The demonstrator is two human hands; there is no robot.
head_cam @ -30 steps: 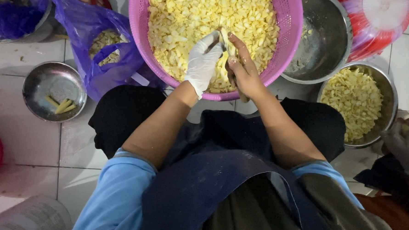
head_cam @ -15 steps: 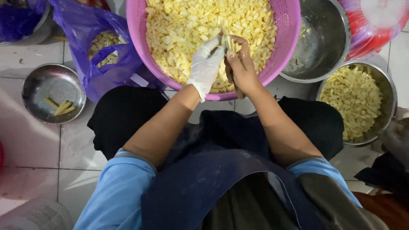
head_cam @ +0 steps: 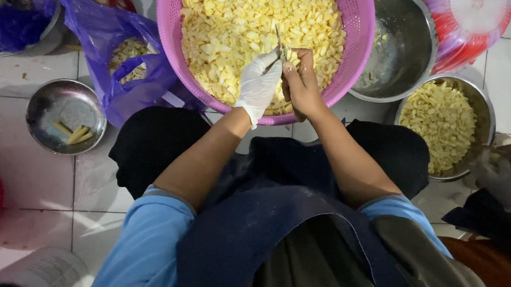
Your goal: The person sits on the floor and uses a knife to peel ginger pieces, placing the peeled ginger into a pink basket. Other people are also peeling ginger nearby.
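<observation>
Both my hands meet over the near rim of a pink perforated basket (head_cam: 351,67) heaped with small yellow cut pieces (head_cam: 232,27). My left hand (head_cam: 258,85) wears a white glove and pinches a small yellow piece (head_cam: 292,59) between the two hands. My right hand (head_cam: 302,88) is bare and closed on a small knife (head_cam: 279,42), whose thin blade points up and away from me. The hands touch each other at the fingertips.
On the tiled floor at left are a steel bowl (head_cam: 50,103) with a few yellow strips and a purple plastic bag (head_cam: 108,34) of scraps. To the right stand an almost empty steel bowl (head_cam: 406,49) and a steel bowl of yellow pieces (head_cam: 481,101). Another person's gloved hand (head_cam: 498,174) works at the right edge.
My hands have stayed over the basket's near rim, shifting only slightly. The knife blade now stands more upright between them.
</observation>
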